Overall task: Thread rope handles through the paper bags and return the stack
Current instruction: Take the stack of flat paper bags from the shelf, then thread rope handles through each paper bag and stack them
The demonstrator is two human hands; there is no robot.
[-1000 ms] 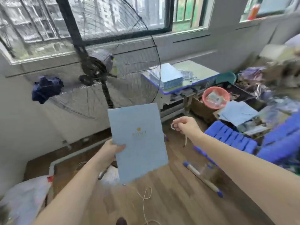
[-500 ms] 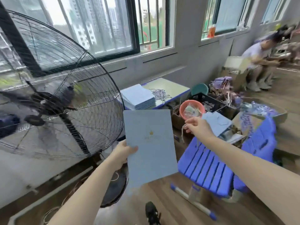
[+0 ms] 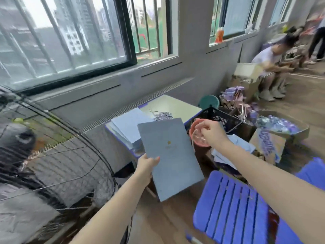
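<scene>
A flat blue-grey paper bag (image 3: 170, 155) looks matt and smooth. The stack of pale blue paper bags (image 3: 128, 127) is equally matt. A slatted blue stool (image 3: 233, 213) and a pink basin (image 3: 200, 136) look like smooth plastic. The fan's guard (image 3: 58, 155) is thin dark metal wire. The floor (image 3: 168, 224) is brown wood-grain boards.

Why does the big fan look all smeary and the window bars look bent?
In the head view, the fan at the left edge is smeared by motion blur, while the blue paper bag held by the left hand looks sharper. The wide-angle lens bends the window bars and wall lines. Daylight from the windows lights the room softly, with no harsh glare on the bag.
</scene>
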